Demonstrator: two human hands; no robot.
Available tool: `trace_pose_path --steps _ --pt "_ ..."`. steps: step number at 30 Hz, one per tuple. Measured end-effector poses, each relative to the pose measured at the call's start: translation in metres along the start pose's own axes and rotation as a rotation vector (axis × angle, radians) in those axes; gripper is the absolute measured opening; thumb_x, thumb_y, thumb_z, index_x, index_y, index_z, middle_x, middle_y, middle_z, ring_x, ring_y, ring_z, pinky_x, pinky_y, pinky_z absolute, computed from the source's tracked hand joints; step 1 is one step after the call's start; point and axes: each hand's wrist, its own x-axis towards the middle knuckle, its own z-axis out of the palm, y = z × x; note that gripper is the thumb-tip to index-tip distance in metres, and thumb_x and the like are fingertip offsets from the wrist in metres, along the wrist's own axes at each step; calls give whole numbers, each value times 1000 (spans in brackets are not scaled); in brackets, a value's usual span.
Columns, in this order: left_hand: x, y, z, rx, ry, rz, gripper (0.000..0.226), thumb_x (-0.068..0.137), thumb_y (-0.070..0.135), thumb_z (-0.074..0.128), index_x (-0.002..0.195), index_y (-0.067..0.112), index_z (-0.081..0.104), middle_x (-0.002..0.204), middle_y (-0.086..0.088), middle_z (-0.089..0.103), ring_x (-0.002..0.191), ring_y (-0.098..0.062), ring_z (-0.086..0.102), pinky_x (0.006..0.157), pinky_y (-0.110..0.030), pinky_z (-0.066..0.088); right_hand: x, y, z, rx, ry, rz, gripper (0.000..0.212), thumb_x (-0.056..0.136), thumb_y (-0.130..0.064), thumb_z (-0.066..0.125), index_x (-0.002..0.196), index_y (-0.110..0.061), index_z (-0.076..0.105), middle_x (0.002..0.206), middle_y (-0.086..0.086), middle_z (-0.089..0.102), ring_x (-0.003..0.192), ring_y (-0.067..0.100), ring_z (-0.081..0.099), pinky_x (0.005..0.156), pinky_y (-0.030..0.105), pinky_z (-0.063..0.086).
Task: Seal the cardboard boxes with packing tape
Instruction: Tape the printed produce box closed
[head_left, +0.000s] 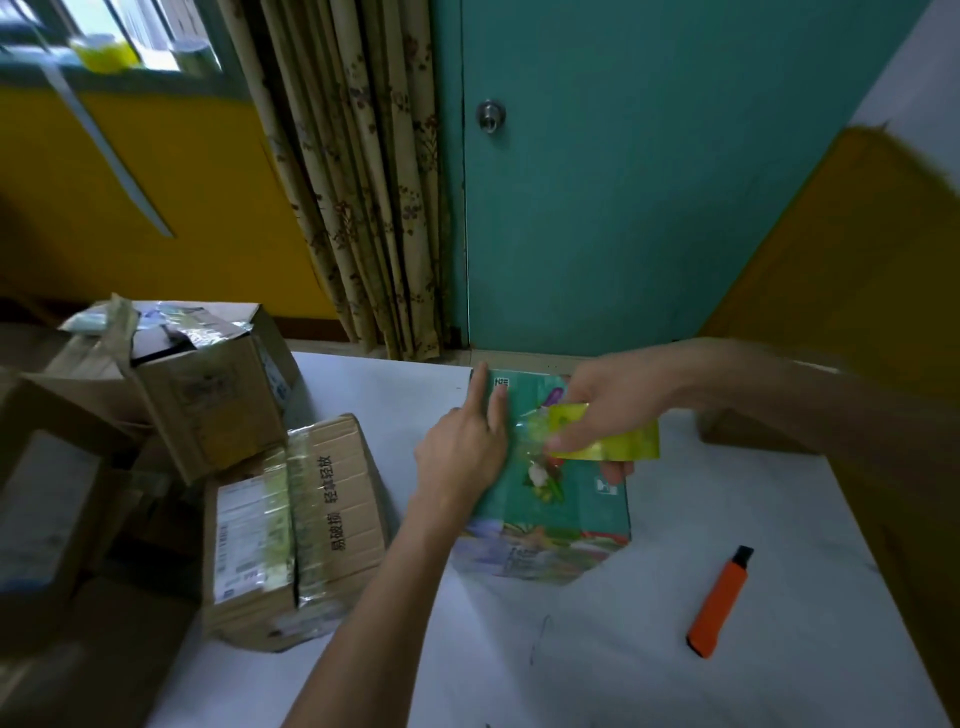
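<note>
The green printed box (571, 501) sits on the white worktop (769, 519), toward its far edge, and both hands are on or over its top. The left hand (462, 457) lies on the box's left side with its fingers straight and pointing away from the person, pressing down on the lid. The right hand (610, 405) reaches in from the right and grips a yellow-green roll of packing tape (608, 441) just above the middle of the lid, its fingers curled round the roll; something shiny and clear shows between the roll and the left hand, but it is too blurred to tell whether it is a strip already stuck down. On the worktop to the right of the box, well apart from it, lies an orange utility knife (719, 603) with a black tip. At the left edge of the worktop stands a brown cardboard box (337, 514) banded with clear tape and printed with black characters — behind it, another brown box (208, 395) with its flaps standing open. A teal door (649, 182) and a patterned curtain (363, 182) rise beyond the worktop.
</note>
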Motion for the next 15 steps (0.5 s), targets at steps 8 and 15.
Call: trace_pose_path --steps 8,15 --pt "5 -19 -10 69 43 -19 53 108 52 11 159 41 9 119 -20 68 102 -40 64 80 -46 47 7 -2 -21 -364 135 117 53 92 -61 56 64 -16 59 58 -2 67 57 18 61 64 29 56" --pt "10 -12 -4 108 36 -13 52 108 48 14 159 41 6 111 -17 70 94 -37 65 78 -43 48 9 88 -5 -192 362 119 66 69 -81 56 46 -22 37 38 -11 35 39 6 37 42 19 28"
